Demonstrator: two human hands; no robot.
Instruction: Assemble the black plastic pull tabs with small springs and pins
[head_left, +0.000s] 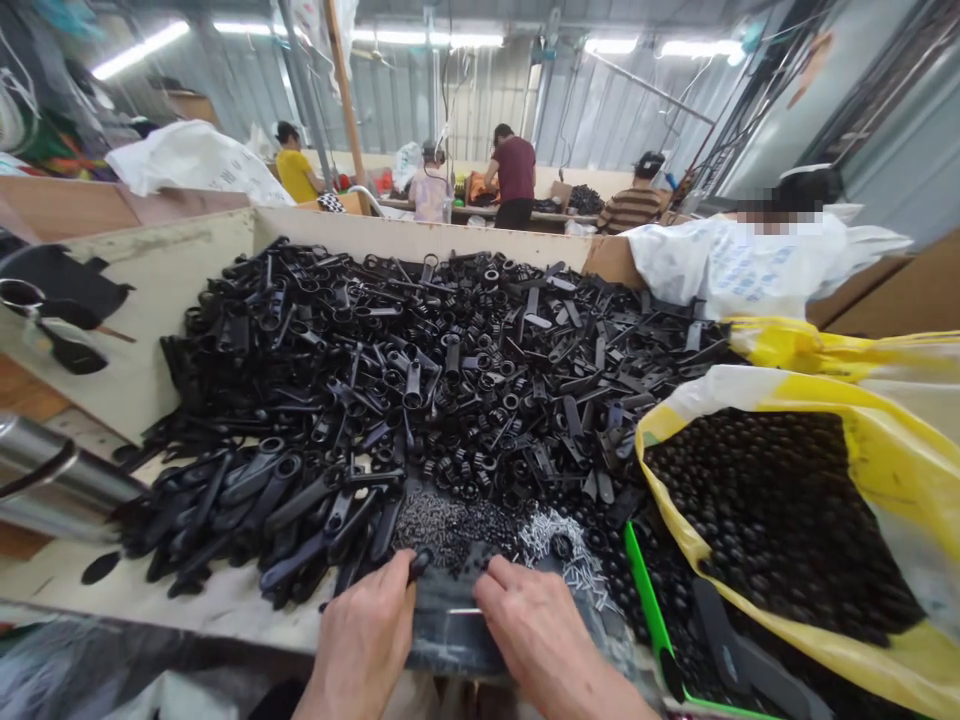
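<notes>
My left hand is closed, thumb and forefinger pinching a small black plastic part with a rounded end. My right hand is at the edge of the small hardware, its fingertips pressed together; whatever they hold is too small to make out. Between the hands lies a dark work plate, with a thin bright line across it by my right fingers. Just beyond are heaps of small grey metal pieces, tiny black pieces and silver screws or pins. Finished-looking black handle-shaped parts lie left.
A large pile of black plastic parts fills the wooden-walled bench. To the right, a yellow-white bag holds black round pieces, beside a green tray edge. A steel flask stands left. Several people work behind.
</notes>
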